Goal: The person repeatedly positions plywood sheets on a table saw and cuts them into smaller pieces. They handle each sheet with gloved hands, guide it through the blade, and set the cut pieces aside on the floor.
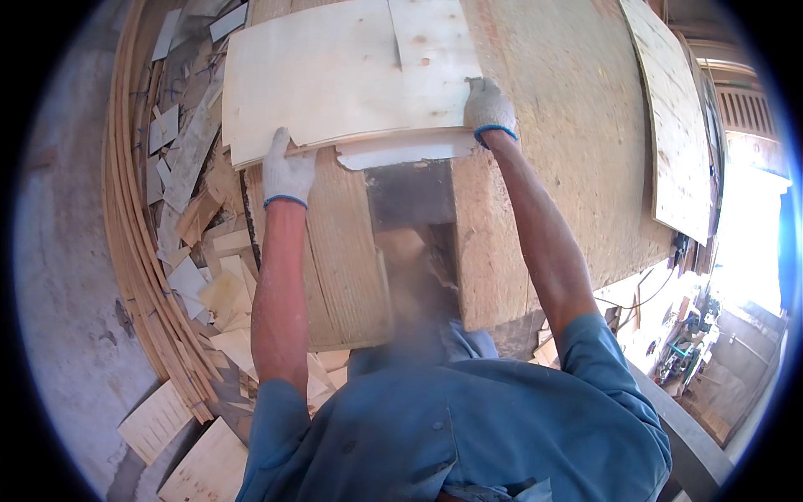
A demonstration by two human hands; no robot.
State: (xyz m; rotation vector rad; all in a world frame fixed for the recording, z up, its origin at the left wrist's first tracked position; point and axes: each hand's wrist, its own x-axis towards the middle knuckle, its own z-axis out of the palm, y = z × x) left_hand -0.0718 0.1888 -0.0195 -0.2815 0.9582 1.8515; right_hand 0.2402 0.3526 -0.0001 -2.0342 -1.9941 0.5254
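Both my hands wear white knit gloves with blue cuffs. A pale wood veneer sheet (322, 79) lies across the worktable ahead of me, with a narrower veneer piece (439, 63) at its right side. My left hand (287, 171) holds the near edge towards the left corner, thumb on top and the other fingers mostly hidden. At the near right corner my right hand (489, 109) is closed round the edge, its fingertips out of sight. A whitish strip with a ragged edge (401, 151) shows beneath the sheet, between my hands.
The wooden worktable (569, 109) has a dark gap (411, 194) in front of me. Veneer scraps (230, 293) are heaped at the left beside long bent wooden strips (134, 201). Another large sheet (669, 117) stands at the right, near a bright opening (753, 226).
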